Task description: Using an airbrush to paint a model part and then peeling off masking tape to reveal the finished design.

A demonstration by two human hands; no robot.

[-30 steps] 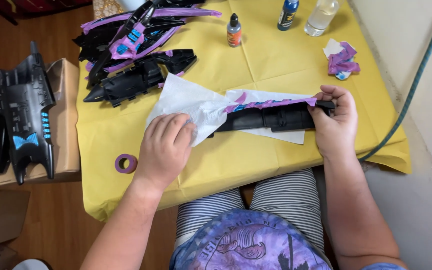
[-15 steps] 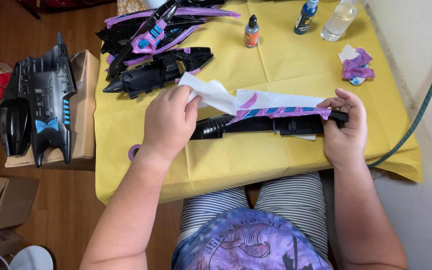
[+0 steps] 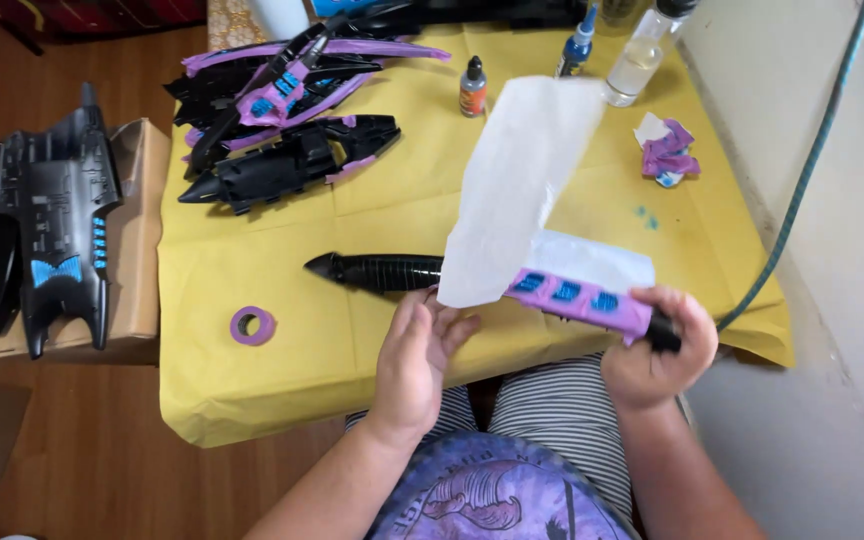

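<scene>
**Masking sheet lifted off a long painted model part**

The right hand [image 3: 657,345] was clamped around the blunt end of a long black model part [image 3: 392,271], which lay across the yellow-covered surface [image 3: 282,385] with its pointed tip toward nine o'clock. The left hand [image 3: 417,355] had its fingers loosely together, pinching the lower corner of a white paper sheet [image 3: 522,190] that stood up toward twelve o'clock, hinged along a purple tape strip [image 3: 577,298] with three blue painted patches showing.

By the look of it, the blue paint was already on and the paper was mostly peeled free, while the purple tape itself was not yet off the part.

At eleven o'clock lay a pile of black and purple model pieces [image 3: 282,120], some still taped. Small bottles [image 3: 472,88] stood at twelve o'clock, a crumpled wad of used tape [image 3: 668,152] at one o'clock, and a purple tape roll [image 3: 253,325] at nine o'clock. A large black hull piece [image 3: 57,215] rested on a cardboard box beyond the surface's edge.
</scene>
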